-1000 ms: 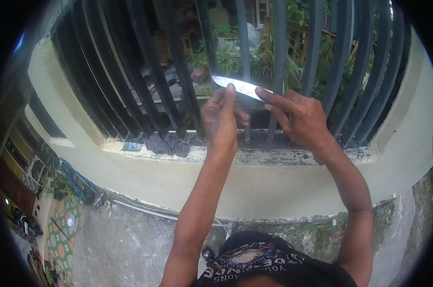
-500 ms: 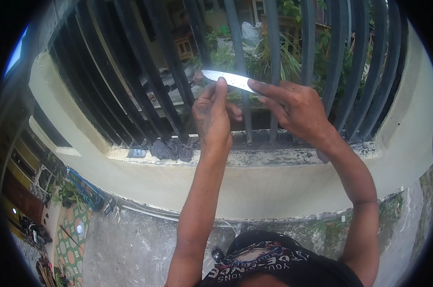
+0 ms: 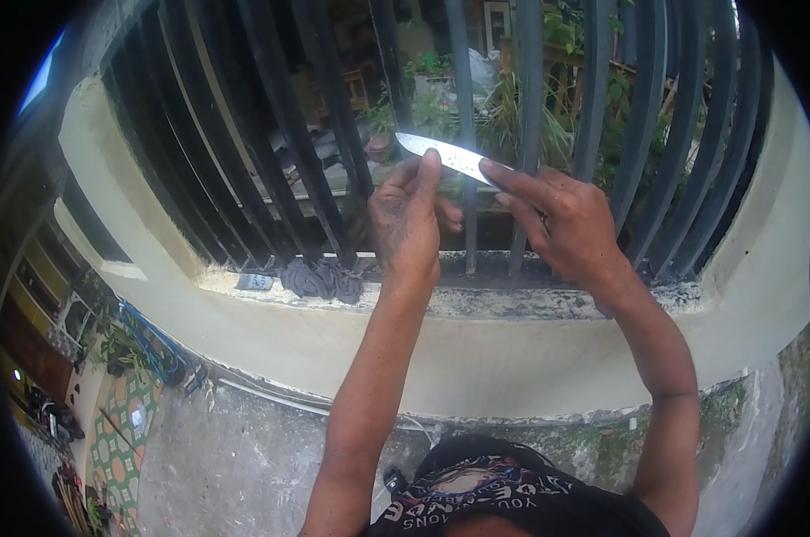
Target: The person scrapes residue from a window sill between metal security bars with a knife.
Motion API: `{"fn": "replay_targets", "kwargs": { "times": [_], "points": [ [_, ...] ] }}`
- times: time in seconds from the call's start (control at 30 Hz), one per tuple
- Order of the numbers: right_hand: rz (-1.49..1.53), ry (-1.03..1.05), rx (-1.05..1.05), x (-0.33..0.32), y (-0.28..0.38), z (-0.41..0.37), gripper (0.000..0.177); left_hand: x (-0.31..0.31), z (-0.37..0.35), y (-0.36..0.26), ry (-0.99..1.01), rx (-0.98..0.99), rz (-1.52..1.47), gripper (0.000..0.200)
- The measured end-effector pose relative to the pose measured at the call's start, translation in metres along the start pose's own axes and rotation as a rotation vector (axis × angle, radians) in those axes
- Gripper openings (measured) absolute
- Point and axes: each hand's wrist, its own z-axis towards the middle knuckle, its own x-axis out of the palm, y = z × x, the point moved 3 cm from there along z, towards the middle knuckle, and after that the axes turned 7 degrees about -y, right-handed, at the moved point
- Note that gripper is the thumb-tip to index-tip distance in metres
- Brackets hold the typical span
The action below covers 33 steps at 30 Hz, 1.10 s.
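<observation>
A shiny, pointed knife blade [image 3: 454, 160] is held up in front of the dark fence bars, its tip pointing left. My left hand [image 3: 409, 219] is closed in a pinch on the blade's middle, the thumb resting on the near face. At the blade's other end is my right hand [image 3: 566, 219], closed around the handle end with its index finger lying along the blade. The handle itself is hidden by that hand.
Upright dark bars [image 3: 466, 107] stand just behind the knife, set in a pale wall [image 3: 494, 362]. On the ledge below lie a crumpled grey cloth [image 3: 322, 280] and a small packet [image 3: 254, 282]. Plants [image 3: 530, 116] show beyond the bars.
The view has shifted slightly, so the fence, hands and knife appear a little further right. Both hands keep the same hold on the knife.
</observation>
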Motion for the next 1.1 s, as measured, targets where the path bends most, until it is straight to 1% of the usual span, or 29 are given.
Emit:
{"fn": "replay_targets", "kwargs": {
  "times": [0.07,0.17,0.27,0.3,0.33,0.4,0.47,0.53,0.63,0.7,0.77,0.83,0.93,1.0,1.07,1.1],
  "points": [
    [-0.020,-0.082,-0.058,-0.007,0.001,0.010,0.044,0.006,0.008,-0.010,0.068,0.040,-0.045,0.036],
    [-0.083,-0.052,-0.022,-0.018,0.010,0.025,0.044,0.012,0.013,-0.023,0.039,0.070,-0.038,0.038],
    [-0.021,-0.055,-0.023,-0.008,0.008,0.011,0.045,0.003,0.006,-0.007,0.042,0.044,-0.040,0.038],
    [-0.022,-0.060,-0.031,-0.009,0.010,0.010,0.045,0.000,0.003,-0.001,0.014,0.004,-0.041,0.037],
    [-0.061,-0.048,-0.028,-0.010,0.012,0.008,0.045,0.001,0.005,-0.003,0.013,0.011,-0.045,0.037],
    [-0.101,-0.030,-0.022,-0.013,0.012,0.011,0.044,0.006,0.007,-0.009,0.029,0.034,-0.028,0.036],
    [-0.097,-0.113,-0.072,-0.020,0.013,0.026,0.044,0.014,0.015,-0.021,0.049,0.087,-0.072,0.033],
    [-0.110,-0.096,-0.052,-0.021,0.016,0.032,0.043,0.016,0.021,-0.027,0.042,0.139,-0.068,0.033],
    [-0.080,-0.068,-0.027,-0.014,0.015,0.021,0.045,0.006,0.009,-0.016,0.020,0.092,-0.011,0.034],
    [0.000,0.008,0.012,-0.005,0.015,-0.001,0.045,-0.006,0.003,0.008,0.010,0.054,0.007,0.036],
    [-0.009,-0.026,-0.005,0.008,0.009,-0.014,0.046,-0.008,-0.001,0.012,0.006,0.038,0.015,0.036],
    [-0.039,-0.067,-0.030,0.008,0.004,-0.014,0.046,-0.004,0.000,0.010,0.037,0.069,0.029,0.034],
    [0.002,-0.079,0.005,-0.007,0.005,0.010,0.045,0.010,0.011,-0.011,0.043,0.134,0.002,0.034],
    [0.026,-0.095,-0.004,-0.008,0.004,0.012,0.045,0.009,0.011,-0.009,0.044,0.133,-0.004,0.034],
    [0.082,-0.103,-0.085,0.000,-0.003,0.003,0.041,0.005,0.006,-0.002,0.049,0.137,-0.009,0.034],
    [0.081,-0.109,-0.087,0.001,-0.004,-0.002,0.041,0.000,0.000,0.007,0.038,0.088,0.016,0.034]
  ]
}}
